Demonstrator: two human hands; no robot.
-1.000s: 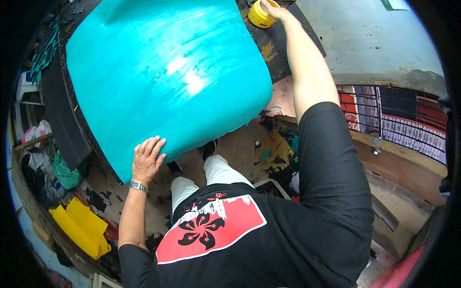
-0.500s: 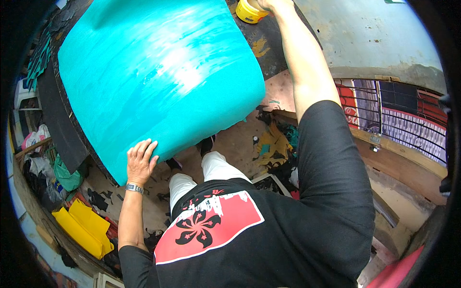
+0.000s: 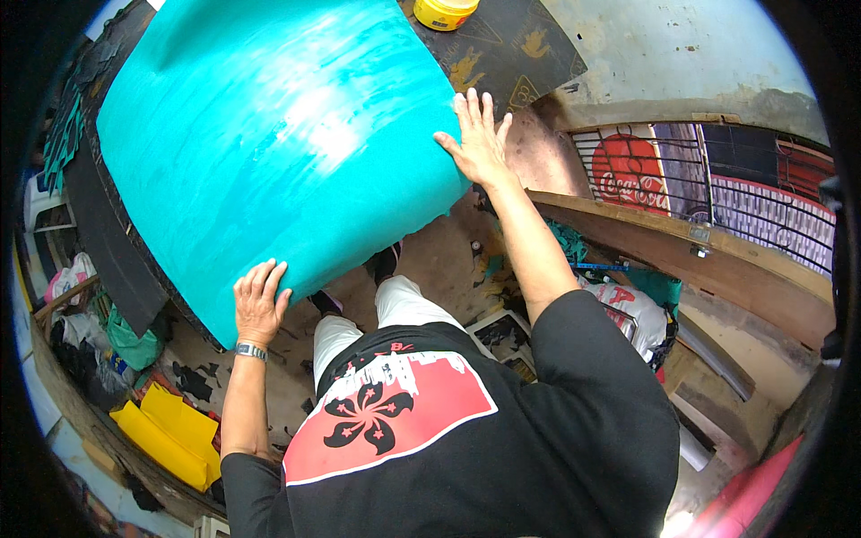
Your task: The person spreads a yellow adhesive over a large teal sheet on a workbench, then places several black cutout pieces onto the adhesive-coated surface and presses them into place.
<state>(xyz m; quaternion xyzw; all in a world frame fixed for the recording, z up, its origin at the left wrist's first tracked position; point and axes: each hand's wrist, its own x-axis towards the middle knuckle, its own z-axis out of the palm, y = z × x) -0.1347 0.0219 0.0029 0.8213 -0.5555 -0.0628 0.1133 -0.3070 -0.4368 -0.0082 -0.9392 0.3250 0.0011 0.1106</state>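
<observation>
So your black shirt (image 3: 556,430) is closest, with a red patch (image 3: 444,421) and some red characters above it, too bunched up to read. Your left hand (image 3: 258,309) lies on the near edge of the teal sheet (image 3: 260,215), left of centre, fingers loosely together, not clamped. Your right hand (image 3: 482,148) is at the right edge, fingers spread wide, holding nothing. The sheet fills the upper left; wet-looking streaks cover its middle but the near strip looks plainer, so I'd call the finish uneven, and its far end is cut off. Up top, the yellow tub (image 3: 446,13) sits untouched, label too small for me, on a black board (image 3: 558,65) with gold print. Farther right, a red disc (image 3: 617,154) has white script.
</observation>
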